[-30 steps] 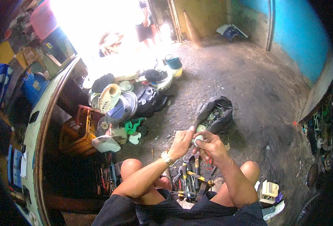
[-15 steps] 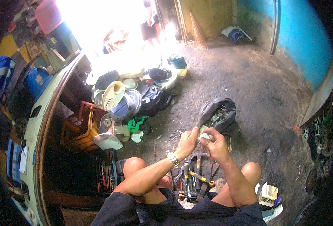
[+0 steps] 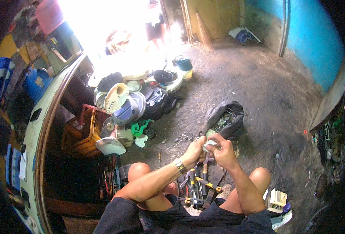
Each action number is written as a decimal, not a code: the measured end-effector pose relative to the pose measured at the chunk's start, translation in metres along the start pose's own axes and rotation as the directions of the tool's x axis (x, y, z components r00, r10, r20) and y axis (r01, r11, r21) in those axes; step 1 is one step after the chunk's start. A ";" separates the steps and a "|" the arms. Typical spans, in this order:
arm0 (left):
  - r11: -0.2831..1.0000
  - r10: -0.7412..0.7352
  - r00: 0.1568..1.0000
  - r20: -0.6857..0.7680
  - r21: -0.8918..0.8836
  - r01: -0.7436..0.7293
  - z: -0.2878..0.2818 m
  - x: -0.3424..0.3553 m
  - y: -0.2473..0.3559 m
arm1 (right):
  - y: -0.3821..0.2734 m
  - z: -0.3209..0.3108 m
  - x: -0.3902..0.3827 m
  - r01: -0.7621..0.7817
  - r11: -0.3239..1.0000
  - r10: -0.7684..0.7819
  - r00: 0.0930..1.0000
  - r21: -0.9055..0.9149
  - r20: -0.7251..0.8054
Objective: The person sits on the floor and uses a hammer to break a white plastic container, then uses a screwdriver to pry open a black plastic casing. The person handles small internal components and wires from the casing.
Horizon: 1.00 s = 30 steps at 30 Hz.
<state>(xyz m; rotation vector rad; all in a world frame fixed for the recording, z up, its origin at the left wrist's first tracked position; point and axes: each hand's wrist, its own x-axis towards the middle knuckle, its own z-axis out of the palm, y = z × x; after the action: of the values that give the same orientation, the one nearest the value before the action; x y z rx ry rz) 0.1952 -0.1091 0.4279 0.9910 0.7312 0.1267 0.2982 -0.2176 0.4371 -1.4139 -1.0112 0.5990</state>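
Note:
In front of my knees, both my hands close on a small whitish piece [image 3: 209, 144], too small and covered to name. My left hand [image 3: 194, 151], with a metal watch on its wrist, grips it from the left, fingers curled. My right hand [image 3: 223, 153] pinches it from the right between thumb and fingers. Just beyond them lies a dark open bag [image 3: 235, 121] with small metal-looking bits inside. Below the hands, between my feet, hammers and other hand tools with yellow-and-black handles [image 3: 206, 183] lie in a heap.
A pile of plastic appliance parts [image 3: 128, 111] and a yellow-orange crate [image 3: 78, 136] stand on the left, beside a pale-edged bench [image 3: 43, 111]. Small cream boxes [image 3: 277, 199] sit by my right knee. Farther off are a bucket [image 3: 184, 64], a broom [image 3: 204, 33] and a person in the bright doorway.
My hands have drawn slightly down and shifted their hold on the small piece. A red-handled item seen under my right hand before no longer shows.

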 end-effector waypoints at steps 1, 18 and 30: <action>0.991 0.080 0.997 0.004 0.106 -0.080 -0.002 0.000 0.000 | -0.001 -0.001 0.000 0.000 1.000 0.000 1.000 -0.008 0.009; 0.337 0.708 0.702 0.077 0.837 -0.432 -0.001 -0.016 0.030 | -0.033 -0.015 0.002 0.168 0.920 -0.168 0.985 -0.353 0.032; 0.672 0.540 0.813 0.219 0.470 -0.573 -0.009 -0.009 0.027 | -0.020 -0.034 0.001 0.066 0.963 -0.072 0.997 -0.261 -0.013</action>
<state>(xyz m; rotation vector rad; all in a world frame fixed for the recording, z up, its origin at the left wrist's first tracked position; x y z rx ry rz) 0.1885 -0.0909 0.4510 1.7257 0.3752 0.4533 0.3233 -0.2370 0.4615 -1.6037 -1.1482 0.4079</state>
